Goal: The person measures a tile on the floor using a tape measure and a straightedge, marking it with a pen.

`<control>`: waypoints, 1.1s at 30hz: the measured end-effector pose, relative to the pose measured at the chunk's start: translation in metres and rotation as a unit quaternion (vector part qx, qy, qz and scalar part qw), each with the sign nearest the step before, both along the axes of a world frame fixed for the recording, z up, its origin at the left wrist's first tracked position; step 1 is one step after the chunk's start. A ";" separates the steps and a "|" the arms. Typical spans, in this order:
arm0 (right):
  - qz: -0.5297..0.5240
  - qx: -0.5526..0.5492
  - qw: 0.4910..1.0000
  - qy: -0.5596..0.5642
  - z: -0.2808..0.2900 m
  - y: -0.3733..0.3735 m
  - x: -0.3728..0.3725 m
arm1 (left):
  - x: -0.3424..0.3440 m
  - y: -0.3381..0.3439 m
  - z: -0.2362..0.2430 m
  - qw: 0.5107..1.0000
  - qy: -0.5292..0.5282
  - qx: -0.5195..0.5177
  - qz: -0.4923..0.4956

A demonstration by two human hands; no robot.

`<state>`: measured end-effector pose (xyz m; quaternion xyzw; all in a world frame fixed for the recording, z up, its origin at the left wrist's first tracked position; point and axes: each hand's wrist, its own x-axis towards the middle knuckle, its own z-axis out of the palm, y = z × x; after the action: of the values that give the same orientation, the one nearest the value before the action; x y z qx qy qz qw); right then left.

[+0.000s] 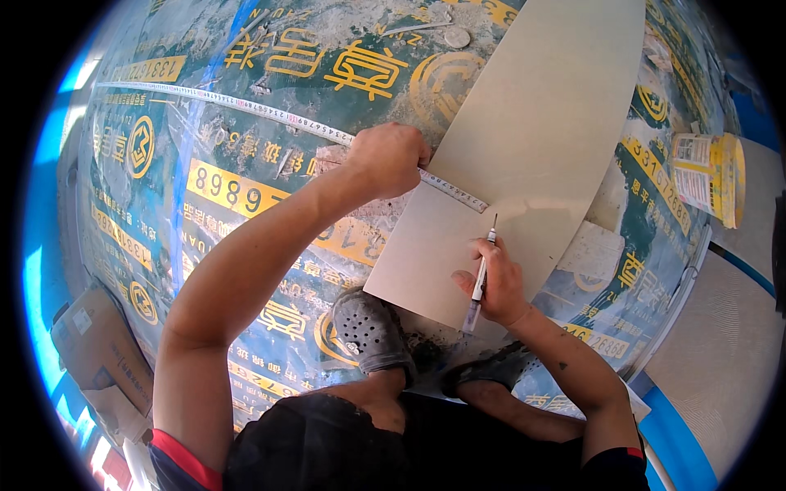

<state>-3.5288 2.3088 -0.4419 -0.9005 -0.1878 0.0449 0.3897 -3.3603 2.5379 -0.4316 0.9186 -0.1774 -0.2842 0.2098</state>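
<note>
A long beige tile (pixel 540 106) lies on the printed protective floor sheet, running from near my feet toward the top of the view. A measuring tape (pixel 270 112) stretches from the far left toward the tile, its right end (pixel 463 195) lying across the tile's surface. My left hand (pixel 386 159) is closed on the tape beside the tile's left edge; the part it grips is hidden. My right hand (pixel 501 286) grips a slim white pen-like marker (pixel 485 263) over the tile, its thin tip just below and right of the tape's end.
My grey clogged foot (pixel 360 327) is at the tile's near left corner. A yellow-and-white bucket (pixel 706 180) stands at the right, near other pale boards (pixel 708 360). A cardboard box (pixel 102 356) sits at lower left. Dusty debris and a small round disc (pixel 456 37) lie toward the top.
</note>
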 end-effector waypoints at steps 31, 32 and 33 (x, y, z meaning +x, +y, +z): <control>-0.060 0.017 0.994 0.087 0.009 0.004 0.008 | -0.001 -0.003 0.004 0.998 -0.051 -0.038 -0.011; -0.058 0.010 0.994 0.090 0.008 0.004 0.008 | -0.001 -0.004 0.006 0.998 -0.043 -0.038 -0.007; -0.056 0.003 0.994 0.093 0.008 0.003 0.008 | -0.001 -0.005 0.006 0.999 -0.036 -0.038 -0.004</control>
<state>-3.5208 2.3123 -0.4337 -0.9002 -0.1000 0.1065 0.4102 -3.3610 2.5330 -0.4252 0.9187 -0.1992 -0.2453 0.2368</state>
